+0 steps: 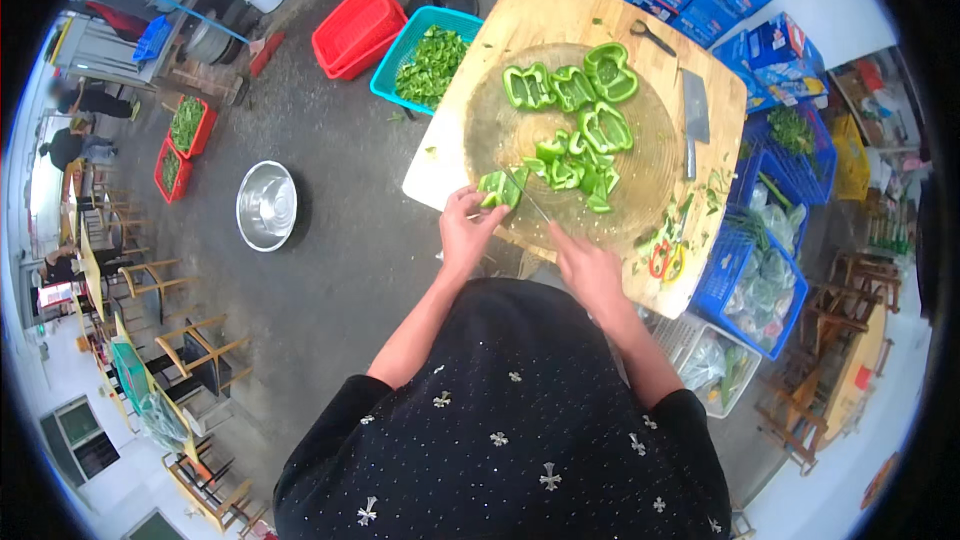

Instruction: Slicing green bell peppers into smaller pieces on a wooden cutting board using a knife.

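Between the fingers of my left hand (468,225) is a piece of green bell pepper (503,188), near the front left rim of a round wooden chopping board (652,157). My right hand (589,262) grips a knife (531,196), its blade slanting up to the pepper piece. The knife's handle is hidden in my fist. Just beyond the blade lies a heap of cut pepper pieces (574,165). Several hollowed pepper halves (606,127) rest farther back on the board, cut sides up.
A cleaver (696,109), a black peeler (652,37) and red-and-yellow-handled scissors (666,261) lie on the wooden table (442,157). Left of it stand a teal basket (384,64) of leafy greens and a steel bowl (267,206) on the floor. Blue crates (720,270) flank the right.
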Demonstrator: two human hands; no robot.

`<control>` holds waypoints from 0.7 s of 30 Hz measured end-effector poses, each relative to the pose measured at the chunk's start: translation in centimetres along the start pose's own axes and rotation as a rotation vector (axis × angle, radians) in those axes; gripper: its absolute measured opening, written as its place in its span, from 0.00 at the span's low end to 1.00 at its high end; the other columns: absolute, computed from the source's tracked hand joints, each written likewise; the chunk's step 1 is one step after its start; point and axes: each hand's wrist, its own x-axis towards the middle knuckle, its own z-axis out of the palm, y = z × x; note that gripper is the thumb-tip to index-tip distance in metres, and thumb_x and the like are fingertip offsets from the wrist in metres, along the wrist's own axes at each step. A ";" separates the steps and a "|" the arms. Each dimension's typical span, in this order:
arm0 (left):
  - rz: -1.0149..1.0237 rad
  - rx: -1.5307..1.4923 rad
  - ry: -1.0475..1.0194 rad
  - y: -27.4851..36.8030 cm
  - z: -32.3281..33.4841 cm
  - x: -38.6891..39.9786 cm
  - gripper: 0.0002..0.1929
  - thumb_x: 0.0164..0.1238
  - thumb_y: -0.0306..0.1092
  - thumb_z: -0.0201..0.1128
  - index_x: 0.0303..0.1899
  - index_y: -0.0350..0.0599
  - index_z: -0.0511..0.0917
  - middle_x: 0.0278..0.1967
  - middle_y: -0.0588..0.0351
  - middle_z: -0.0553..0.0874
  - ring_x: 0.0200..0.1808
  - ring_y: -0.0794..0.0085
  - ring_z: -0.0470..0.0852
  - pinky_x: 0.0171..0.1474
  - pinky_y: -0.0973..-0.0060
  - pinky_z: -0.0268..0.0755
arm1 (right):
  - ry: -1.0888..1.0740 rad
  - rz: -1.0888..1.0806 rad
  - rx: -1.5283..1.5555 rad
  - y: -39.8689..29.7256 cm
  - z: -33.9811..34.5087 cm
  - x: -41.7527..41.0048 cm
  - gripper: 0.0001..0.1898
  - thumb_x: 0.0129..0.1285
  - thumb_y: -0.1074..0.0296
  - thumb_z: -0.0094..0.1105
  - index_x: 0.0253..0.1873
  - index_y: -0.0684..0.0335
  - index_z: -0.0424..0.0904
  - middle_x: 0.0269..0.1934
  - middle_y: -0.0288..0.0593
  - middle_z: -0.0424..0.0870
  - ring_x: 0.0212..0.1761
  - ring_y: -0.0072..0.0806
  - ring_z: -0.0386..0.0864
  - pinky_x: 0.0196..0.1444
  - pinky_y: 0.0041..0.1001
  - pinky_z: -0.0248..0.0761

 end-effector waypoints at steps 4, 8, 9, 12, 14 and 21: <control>0.023 -0.073 0.012 -2.0 -0.3 -0.2 0.22 0.73 0.34 0.89 0.61 0.35 0.94 0.74 0.44 0.87 0.52 0.65 0.98 0.56 0.67 0.96 | -0.011 0.064 0.016 -0.1 -0.8 -2.0 0.31 0.79 0.60 0.72 0.85 0.44 0.83 0.52 0.47 0.98 0.41 0.53 0.97 0.45 0.51 0.91; 0.020 -0.118 0.005 -2.7 -0.7 0.5 0.21 0.74 0.32 0.88 0.63 0.36 0.93 0.75 0.44 0.86 0.53 0.64 0.98 0.57 0.67 0.96 | 0.061 0.195 0.188 0.6 -1.5 -1.5 0.25 0.81 0.60 0.70 0.79 0.43 0.91 0.49 0.50 1.00 0.42 0.55 0.96 0.45 0.50 0.90; 0.024 -0.117 0.000 -2.4 -0.6 0.6 0.21 0.74 0.32 0.88 0.63 0.36 0.93 0.75 0.44 0.86 0.53 0.64 0.98 0.57 0.67 0.96 | 0.066 0.198 0.189 0.6 -1.4 -1.6 0.25 0.81 0.60 0.70 0.79 0.43 0.91 0.49 0.50 1.00 0.42 0.55 0.96 0.45 0.50 0.90; 0.021 -0.192 0.037 -1.7 -0.2 0.9 0.20 0.75 0.30 0.86 0.64 0.36 0.93 0.75 0.44 0.85 0.54 0.65 0.97 0.59 0.67 0.95 | 0.126 0.254 0.197 0.6 -1.1 -1.8 0.21 0.83 0.60 0.69 0.76 0.44 0.94 0.50 0.54 1.00 0.44 0.55 0.97 0.46 0.49 0.89; 0.060 -0.132 -0.043 -1.8 -0.2 0.9 0.20 0.76 0.30 0.85 0.64 0.36 0.93 0.75 0.44 0.85 0.56 0.65 0.97 0.60 0.67 0.94 | 0.163 0.234 0.261 0.8 -0.9 -2.4 0.23 0.83 0.60 0.69 0.78 0.44 0.92 0.52 0.56 0.99 0.46 0.56 0.97 0.48 0.49 0.89; 0.129 -0.034 -0.026 -0.6 -0.6 1.4 0.15 0.77 0.29 0.82 0.60 0.37 0.92 0.75 0.41 0.85 0.53 0.64 0.96 0.57 0.67 0.93 | 0.190 0.271 0.369 0.7 -0.7 -3.7 0.22 0.83 0.61 0.69 0.77 0.46 0.92 0.54 0.57 0.99 0.50 0.57 0.98 0.53 0.47 0.90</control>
